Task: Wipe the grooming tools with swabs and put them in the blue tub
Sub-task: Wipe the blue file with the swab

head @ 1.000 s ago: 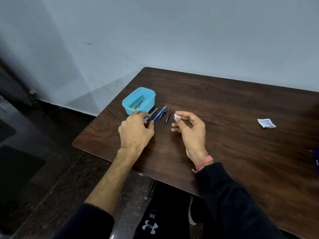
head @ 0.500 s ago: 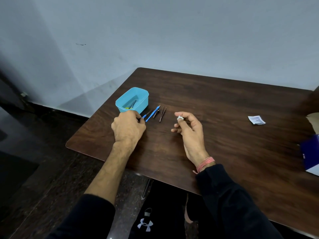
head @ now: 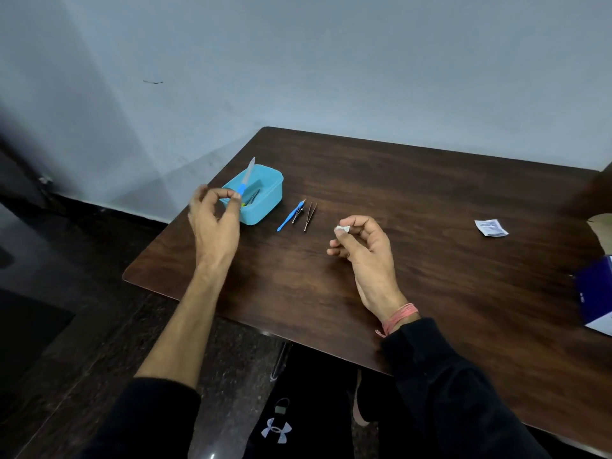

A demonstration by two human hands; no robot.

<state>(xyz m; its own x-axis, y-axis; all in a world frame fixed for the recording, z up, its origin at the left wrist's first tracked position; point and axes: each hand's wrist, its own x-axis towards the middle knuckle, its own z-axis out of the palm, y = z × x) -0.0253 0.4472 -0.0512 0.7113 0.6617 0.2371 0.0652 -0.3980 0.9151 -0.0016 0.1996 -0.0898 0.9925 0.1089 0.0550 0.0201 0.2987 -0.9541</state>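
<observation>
White swab (head: 342, 229) sits pinched in the right hand (head: 362, 250), nearest. Left hand (head: 215, 220) pinches a file (head: 246, 178) by its blue handle, blade up, over the tub (head: 265, 207). It looks light, stiff and thin, best held at the handle. Tweezers (head: 309, 216) lie on the surface (head: 430, 260) beyond.

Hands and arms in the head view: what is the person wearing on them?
Both hands, left hand and right hand, are bare, without gloves. Black sleeves: the left pushed up near the elbow, the right reaching the wrist. A pinkish-red thread band circles the right wrist.
</observation>
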